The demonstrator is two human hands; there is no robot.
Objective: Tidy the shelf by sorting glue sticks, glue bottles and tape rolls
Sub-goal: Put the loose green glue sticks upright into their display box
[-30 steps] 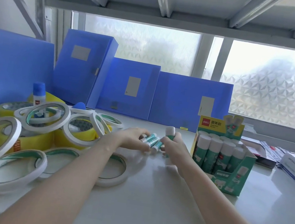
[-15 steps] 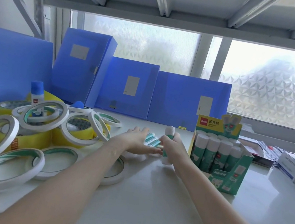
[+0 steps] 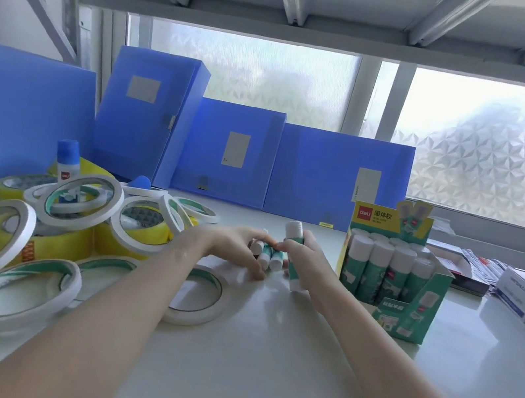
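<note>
— Where are the loose glue sticks?

— Right between the hands. The left hand curls its fingers round a small bunch of glue sticks lying on the shelf, thumb at their near side.

— And the other?

— The right hand grips one glue stick upright, its white cap poking above the fingers, touching the bunch.

— The box?

— The display box of standing sticks sits just beyond the right hand, on its outer side. The tape rolls pile up outside the left forearm, with a glue bottle standing behind them.
</note>
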